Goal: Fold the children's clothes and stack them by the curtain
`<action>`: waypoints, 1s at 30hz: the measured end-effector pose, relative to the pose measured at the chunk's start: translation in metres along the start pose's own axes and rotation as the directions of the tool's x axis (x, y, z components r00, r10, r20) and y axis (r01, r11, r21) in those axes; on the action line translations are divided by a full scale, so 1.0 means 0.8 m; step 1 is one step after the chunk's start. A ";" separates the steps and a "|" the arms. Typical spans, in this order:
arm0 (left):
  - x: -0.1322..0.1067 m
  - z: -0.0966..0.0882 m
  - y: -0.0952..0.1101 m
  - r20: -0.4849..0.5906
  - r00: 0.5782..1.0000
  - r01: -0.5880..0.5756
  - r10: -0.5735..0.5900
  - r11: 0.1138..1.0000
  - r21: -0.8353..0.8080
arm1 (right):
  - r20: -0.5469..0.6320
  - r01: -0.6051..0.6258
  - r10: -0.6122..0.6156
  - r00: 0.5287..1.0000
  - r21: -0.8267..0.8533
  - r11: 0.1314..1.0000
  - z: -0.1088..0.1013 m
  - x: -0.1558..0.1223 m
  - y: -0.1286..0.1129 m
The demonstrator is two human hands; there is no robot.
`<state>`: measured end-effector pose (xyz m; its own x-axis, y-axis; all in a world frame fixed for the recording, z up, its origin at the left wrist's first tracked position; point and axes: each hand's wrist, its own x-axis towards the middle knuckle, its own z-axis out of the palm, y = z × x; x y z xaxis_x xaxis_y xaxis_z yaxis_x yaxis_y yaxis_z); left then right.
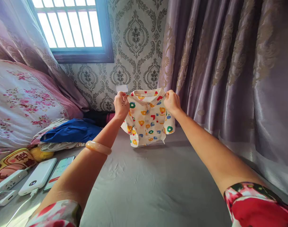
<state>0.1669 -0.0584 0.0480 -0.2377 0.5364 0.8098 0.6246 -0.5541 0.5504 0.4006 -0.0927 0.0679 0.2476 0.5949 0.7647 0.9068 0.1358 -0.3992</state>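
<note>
A small cream child's shirt printed with coloured shapes hangs upright above the grey bed sheet. My left hand is closed on its left shoulder. My right hand is closed on its right shoulder. Both arms are stretched out forward, and the shirt's hem sits just above the sheet. A pale bangle rings my left forearm.
A pile of folded clothes with a blue garment lies at the left. A floral quilt is stacked behind it. Near the left edge lie a white power bank, a phone and a power strip. Purple curtains hang at the right.
</note>
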 end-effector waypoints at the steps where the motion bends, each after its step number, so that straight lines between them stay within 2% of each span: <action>1: -0.003 -0.003 0.001 -0.034 0.999 -0.015 0.015 1.000 -0.003 | -0.030 0.032 -0.031 0.999 0.023 0.999 -0.002 -0.005 0.000; 4: -0.017 -0.019 0.005 -0.130 0.987 -0.089 0.091 0.996 0.022 | -0.118 0.151 -0.140 0.983 0.088 0.985 -0.009 -0.020 0.001; 8: -0.044 -0.057 0.018 -0.199 0.955 -0.209 0.221 0.975 0.076 | -0.183 0.297 -0.272 0.945 0.125 0.947 -0.034 -0.045 0.000; 13: -0.073 -0.128 0.050 -0.216 0.903 -0.333 0.372 0.923 0.195 | -0.245 0.467 -0.440 0.864 0.059 0.882 -0.102 -0.073 -0.017; 17: -0.077 -0.189 0.078 -0.210 0.814 -0.454 0.542 0.818 0.353 | -0.249 0.585 -0.576 0.779 -0.045 0.810 -0.165 -0.084 -0.042; 18: -0.074 -0.202 0.085 -0.197 0.804 -0.463 0.561 0.798 0.385 | -0.243 0.604 -0.598 0.764 -0.056 0.795 -0.177 -0.084 -0.048; 19: -0.071 -0.213 0.091 -0.176 0.800 -0.471 0.574 0.781 0.411 | -0.227 0.611 -0.607 0.762 -0.057 0.789 -0.188 -0.082 -0.053; 21: -0.061 -0.227 0.099 -0.131 0.809 -0.470 0.573 0.765 0.441 | -0.169 0.595 -0.592 0.788 -0.037 0.803 -0.200 -0.075 -0.061; 23: -0.049 -0.228 0.100 -0.074 0.831 -0.469 0.551 0.766 0.440 | -0.076 0.552 -0.551 0.831 -0.015 0.834 -0.199 -0.065 -0.063; 25: -0.039 -0.214 0.088 -0.003 0.857 -0.468 0.515 0.781 0.414 | 0.047 0.499 -0.498 0.866 0.000 0.867 -0.182 -0.056 -0.058; 27: -0.036 -0.189 0.063 0.087 0.879 -0.464 0.468 0.801 0.379 | 0.181 0.443 -0.437 0.881 0.008 0.897 -0.151 -0.052 -0.044; 29: -0.042 -0.156 0.027 0.203 0.899 -0.438 0.389 0.828 0.351 | 0.293 0.393 -0.376 0.879 0.000 0.919 -0.111 -0.057 -0.024; 30: -0.049 -0.138 0.006 0.274 0.894 -0.435 0.355 0.832 0.343 | 0.344 0.377 -0.350 0.871 -0.013 0.926 -0.090 -0.064 -0.011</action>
<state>0.0973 -0.1524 0.0410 0.2129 0.4574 0.8634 0.8784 -0.4765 0.0358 0.4045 -0.1813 0.0686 -0.2191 0.7431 0.6323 0.9374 0.3401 -0.0750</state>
